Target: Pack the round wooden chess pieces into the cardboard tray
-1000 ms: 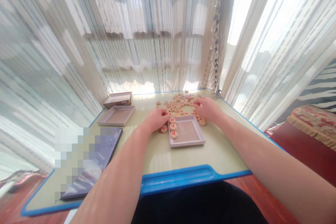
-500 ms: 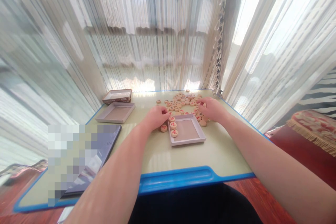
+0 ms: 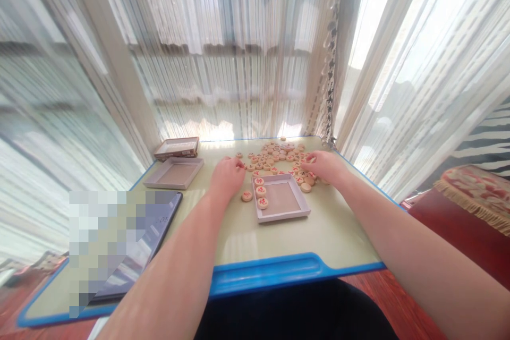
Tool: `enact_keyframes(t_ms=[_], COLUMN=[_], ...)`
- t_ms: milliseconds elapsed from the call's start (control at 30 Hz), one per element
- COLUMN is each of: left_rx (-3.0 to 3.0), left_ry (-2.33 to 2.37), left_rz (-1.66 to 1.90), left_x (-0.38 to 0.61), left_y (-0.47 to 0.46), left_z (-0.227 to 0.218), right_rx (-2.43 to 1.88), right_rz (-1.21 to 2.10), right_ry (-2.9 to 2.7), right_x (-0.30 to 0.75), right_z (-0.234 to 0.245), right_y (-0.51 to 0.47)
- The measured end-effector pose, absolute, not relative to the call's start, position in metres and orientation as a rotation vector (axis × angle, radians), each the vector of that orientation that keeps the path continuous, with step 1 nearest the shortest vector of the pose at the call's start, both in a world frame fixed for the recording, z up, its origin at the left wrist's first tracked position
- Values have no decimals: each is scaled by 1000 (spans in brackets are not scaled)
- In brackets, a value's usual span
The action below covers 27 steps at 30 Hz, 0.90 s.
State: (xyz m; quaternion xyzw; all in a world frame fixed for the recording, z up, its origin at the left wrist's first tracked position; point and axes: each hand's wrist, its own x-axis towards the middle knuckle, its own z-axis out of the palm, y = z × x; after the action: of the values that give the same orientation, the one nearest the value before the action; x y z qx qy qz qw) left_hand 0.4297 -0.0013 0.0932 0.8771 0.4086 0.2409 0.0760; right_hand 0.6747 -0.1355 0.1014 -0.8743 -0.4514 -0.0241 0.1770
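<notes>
My left hand [image 3: 229, 174] is closed, its thumb and fingers bent together at the left edge of the scattered xiangqi pieces [image 3: 274, 154]. A red-marked piece [image 3: 244, 166] shows at its fingertips. On the right side of the pile, my right hand [image 3: 325, 166] reaches down with thumb and forefinger apart over the pieces. Between my hands lies a shallow pale box tray [image 3: 302, 214]. Three red-marked pieces [image 3: 261, 191] form a column along its left side. One loose piece [image 3: 247, 196] rests just left of the tray.
Another shallow pale tray [image 3: 193, 174] lies at the left, with a brown-sided box [image 3: 177, 155] behind it. A dark tablet [image 3: 149, 255] covers the near left of the table. The blue table rim [image 3: 271, 273] runs in front of me; curtains [image 3: 239, 64] hang behind.
My left hand has moved left and slightly away from the tray, uncovering pieces at its upper left corner. My right hand has shifted slightly right among the pile. The column in the tray looks unchanged.
</notes>
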Motion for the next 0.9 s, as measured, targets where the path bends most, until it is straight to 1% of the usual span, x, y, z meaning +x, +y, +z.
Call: enact_keyframes(t_ms=[233,600,900], left_rx=[2549,2490,2507], left_ry=[1148,1147,1096], left_rz=[639,673,723], left_x=[431,431,434], left_y=[1,-2,-5], left_z=[92,95,95], right_rx=[-2437,-2513,-2377], right_rz=[-39,-81,-104], right_ry=[-1287,-1290,-1412], right_x=[676,674,665], right_z=[101,101,107], right_y=[-134,-133,-134])
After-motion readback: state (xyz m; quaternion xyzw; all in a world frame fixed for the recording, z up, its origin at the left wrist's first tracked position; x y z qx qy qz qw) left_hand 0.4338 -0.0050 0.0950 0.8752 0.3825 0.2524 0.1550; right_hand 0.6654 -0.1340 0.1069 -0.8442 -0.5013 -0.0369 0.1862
